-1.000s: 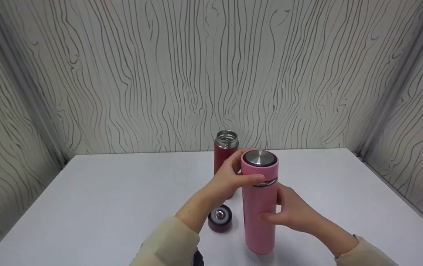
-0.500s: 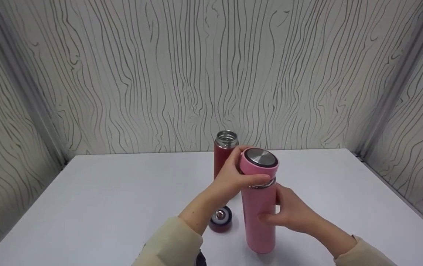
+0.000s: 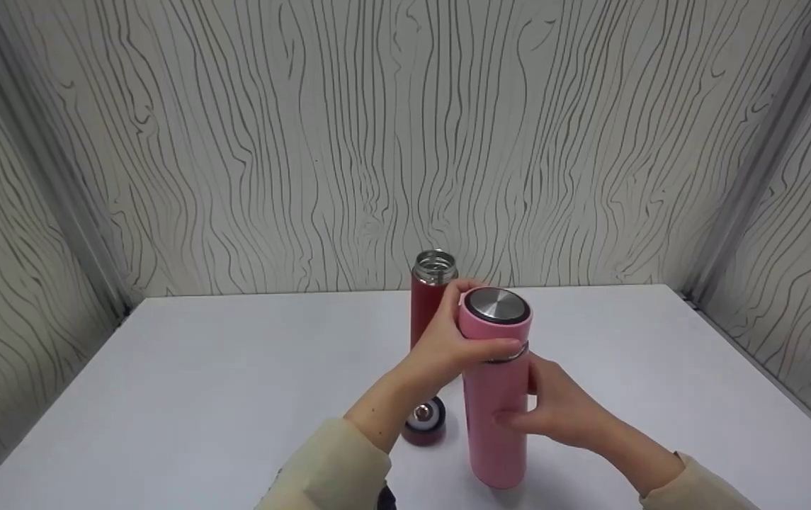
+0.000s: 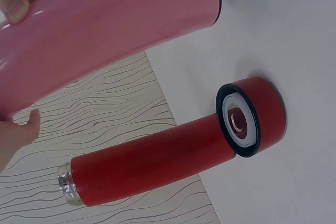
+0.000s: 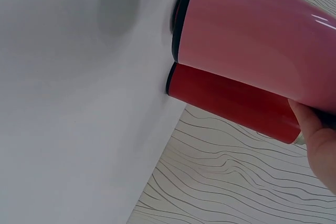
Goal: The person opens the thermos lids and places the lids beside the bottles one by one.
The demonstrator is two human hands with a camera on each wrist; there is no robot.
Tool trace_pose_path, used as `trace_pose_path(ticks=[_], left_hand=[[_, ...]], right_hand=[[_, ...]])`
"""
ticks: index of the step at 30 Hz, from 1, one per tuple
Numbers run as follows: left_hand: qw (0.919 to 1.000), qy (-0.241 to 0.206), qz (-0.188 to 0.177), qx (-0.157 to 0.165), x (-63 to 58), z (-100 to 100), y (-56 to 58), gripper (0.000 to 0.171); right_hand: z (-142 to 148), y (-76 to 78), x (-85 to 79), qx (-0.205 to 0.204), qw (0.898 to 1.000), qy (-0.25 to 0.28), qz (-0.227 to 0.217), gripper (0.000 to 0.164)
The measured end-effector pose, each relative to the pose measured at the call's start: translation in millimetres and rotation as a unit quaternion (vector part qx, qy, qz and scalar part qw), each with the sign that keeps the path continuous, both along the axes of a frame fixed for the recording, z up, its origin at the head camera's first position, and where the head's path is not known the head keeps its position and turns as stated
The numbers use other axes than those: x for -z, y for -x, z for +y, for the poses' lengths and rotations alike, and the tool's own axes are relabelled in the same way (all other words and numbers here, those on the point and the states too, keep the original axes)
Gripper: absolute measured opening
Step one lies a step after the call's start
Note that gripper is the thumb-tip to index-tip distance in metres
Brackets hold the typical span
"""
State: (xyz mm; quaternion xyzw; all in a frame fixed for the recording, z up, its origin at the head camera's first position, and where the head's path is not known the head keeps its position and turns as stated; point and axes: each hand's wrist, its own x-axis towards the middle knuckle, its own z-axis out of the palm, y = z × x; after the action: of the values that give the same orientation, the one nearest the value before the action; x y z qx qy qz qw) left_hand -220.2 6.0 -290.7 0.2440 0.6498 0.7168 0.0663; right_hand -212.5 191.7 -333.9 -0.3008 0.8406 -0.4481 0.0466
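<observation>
A pink thermos flask is held upright near the table's front, with its base close over the tabletop. My left hand grips its pink lid, which has a brushed metal disc on top. Between lid and body shows a thin silver ring at the neck. Lower down, my right hand holds the body from the right side, thumb in front; its other fingers are mostly hidden behind. In the left wrist view the pink body slants across the top.
Behind the left hand a lidless red thermos flask stands upright, its steel mouth bare. The red lid lies on the white table, inner side showing, left of the pink flask. Wood-grain panels enclose the back and sides.
The pink lid tilted and rose off the neck half a second ago, and now sits level and lower, the left hand staying round it. The right hand has barely moved.
</observation>
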Motion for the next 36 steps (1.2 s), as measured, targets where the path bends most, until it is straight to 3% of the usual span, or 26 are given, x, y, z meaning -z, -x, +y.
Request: trace_pose_path(ticks=[5, 11, 14, 17, 20, 24, 32, 36], left_hand=[[0.9993, 0.024, 0.012, 0.025, 1.2, -3.6, 1.7, 0.074], [0.9947, 0.02, 0.035, 0.095, 2.5, -11.9, 4.9, 0.06], [0.9927, 0.008, 0.039, 0.114, 3.3, -13.7, 6.6, 0.059], [0.9947, 0.005, 0.025, 0.099, 3.8, -13.3, 7.2, 0.061], [0.9978, 0.021, 0.009, 0.063, 3.8, -10.8, 6.6, 0.068], [0.9983, 0.046, 0.015, 0.032, 3.3, -6.4, 5.5, 0.068], [0.9988, 0.046, 0.014, 0.006, 1.3, 0.0, 1.7, 0.067], [0.9986, 0.045, 0.02, 0.018, -0.1, -0.7, 1.5, 0.071]], right_hand=[[1.9, 0.3, 0.0, 0.004, 1.0, 0.001, 0.0, 0.057], [4.5, 0.0, -0.8, -0.01, 0.999, 0.033, -0.01, 0.058], [4.9, -0.3, -0.6, -0.014, 0.999, 0.04, -0.01, 0.059], [4.6, -0.9, -0.6, -0.014, 0.999, 0.038, -0.012, 0.06], [4.0, -0.9, -1.0, -0.006, 0.999, 0.029, -0.013, 0.062], [3.8, -0.7, -1.2, 0.001, 1.0, 0.014, -0.01, 0.061], [2.9, -1.4, -1.0, 0.016, 1.0, -0.008, -0.009, 0.059], [3.4, -1.9, -1.5, 0.016, 1.0, -0.009, -0.005, 0.059]])
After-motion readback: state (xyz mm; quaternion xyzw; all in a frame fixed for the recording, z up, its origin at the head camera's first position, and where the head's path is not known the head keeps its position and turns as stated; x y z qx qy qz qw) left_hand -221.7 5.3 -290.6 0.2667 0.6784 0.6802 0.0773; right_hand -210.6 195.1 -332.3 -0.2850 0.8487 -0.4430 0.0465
